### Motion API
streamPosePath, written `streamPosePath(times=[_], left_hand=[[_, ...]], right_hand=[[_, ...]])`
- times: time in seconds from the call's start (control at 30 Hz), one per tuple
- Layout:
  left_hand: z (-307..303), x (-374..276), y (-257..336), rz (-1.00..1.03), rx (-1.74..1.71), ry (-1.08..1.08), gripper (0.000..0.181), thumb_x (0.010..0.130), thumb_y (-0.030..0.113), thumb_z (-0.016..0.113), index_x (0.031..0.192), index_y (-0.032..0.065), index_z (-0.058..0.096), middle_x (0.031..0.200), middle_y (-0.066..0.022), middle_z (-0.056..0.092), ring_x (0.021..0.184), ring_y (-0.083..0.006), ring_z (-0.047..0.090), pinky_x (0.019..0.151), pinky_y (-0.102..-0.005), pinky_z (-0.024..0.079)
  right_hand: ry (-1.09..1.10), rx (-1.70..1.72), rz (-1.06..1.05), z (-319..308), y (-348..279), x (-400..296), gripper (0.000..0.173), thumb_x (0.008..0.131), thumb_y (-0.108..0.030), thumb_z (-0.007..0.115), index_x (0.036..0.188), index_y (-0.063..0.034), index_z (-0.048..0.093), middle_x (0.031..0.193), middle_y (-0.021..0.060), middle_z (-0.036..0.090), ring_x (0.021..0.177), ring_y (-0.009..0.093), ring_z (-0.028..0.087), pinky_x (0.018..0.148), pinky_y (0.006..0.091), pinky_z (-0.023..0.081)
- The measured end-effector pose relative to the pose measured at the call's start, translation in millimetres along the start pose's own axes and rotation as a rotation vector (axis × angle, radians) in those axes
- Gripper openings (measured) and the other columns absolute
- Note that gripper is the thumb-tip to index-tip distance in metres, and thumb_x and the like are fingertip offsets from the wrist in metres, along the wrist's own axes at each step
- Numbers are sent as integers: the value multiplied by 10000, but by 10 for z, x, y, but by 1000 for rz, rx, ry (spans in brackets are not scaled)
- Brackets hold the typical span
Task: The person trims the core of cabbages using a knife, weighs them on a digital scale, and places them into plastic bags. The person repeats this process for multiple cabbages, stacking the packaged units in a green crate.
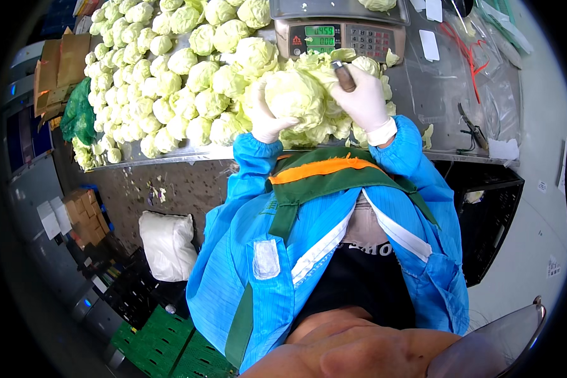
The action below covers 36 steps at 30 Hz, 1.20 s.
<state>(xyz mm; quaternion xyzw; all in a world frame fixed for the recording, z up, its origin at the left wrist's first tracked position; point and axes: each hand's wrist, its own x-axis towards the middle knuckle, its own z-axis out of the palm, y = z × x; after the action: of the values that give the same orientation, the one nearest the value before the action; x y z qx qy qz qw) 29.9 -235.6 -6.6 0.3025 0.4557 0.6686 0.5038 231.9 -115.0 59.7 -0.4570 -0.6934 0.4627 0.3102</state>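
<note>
My left hand (267, 115), in a white glove, is curled around the near left side of a large pale-green head of iceberg lettuce (295, 97). My right hand (365, 101), gloved too, grips a short tool with a brown wooden handle (344, 78) and a metal collar, probably a knife; its blade is not clearly visible. The right fingertips are beside the head's right side, at a loose outer leaf (325, 75). Detached lettuce leaves (307, 136) lie beneath and around the head, along the table's front edge.
Many lettuce heads (170, 85) cover the metal table's left side. A digital scale (319, 40) stands behind my hands. To the right lie plastic film (493, 94), a red tie (472, 61) and a dark-bladed tool (472, 127). A black crate (489, 212) is below.
</note>
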Motion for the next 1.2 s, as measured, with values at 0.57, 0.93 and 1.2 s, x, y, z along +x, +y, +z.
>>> streamPosePath(times=[0.57,0.93,1.2], left_hand=[[217,241,353,-56,-105,-73,1272,562,258,978,1559,84,205,1472,-150,428,1346,-312,475,1111,-473,431],[201,221,123,-72,-445,-21,1019,789,577,745,1549,81,281,1568,-164,352,1411,-372,389,1160,-559,334],[48,279,142,-129,-438,-53,1225,679,746,748,1581,120,204,1602,-172,278,1416,-416,355,1149,-607,320]], right_hand=[[-163,523,218,103,-12,-189,391,863,-215,794,1166,-23,636,747,-30,584,543,39,502,476,221,403],[105,675,230,122,239,-219,133,892,28,624,1016,-21,609,795,6,640,629,70,596,560,228,489],[-165,770,413,71,165,-230,360,952,-146,658,1272,-15,560,749,-4,593,530,55,538,457,222,409]])
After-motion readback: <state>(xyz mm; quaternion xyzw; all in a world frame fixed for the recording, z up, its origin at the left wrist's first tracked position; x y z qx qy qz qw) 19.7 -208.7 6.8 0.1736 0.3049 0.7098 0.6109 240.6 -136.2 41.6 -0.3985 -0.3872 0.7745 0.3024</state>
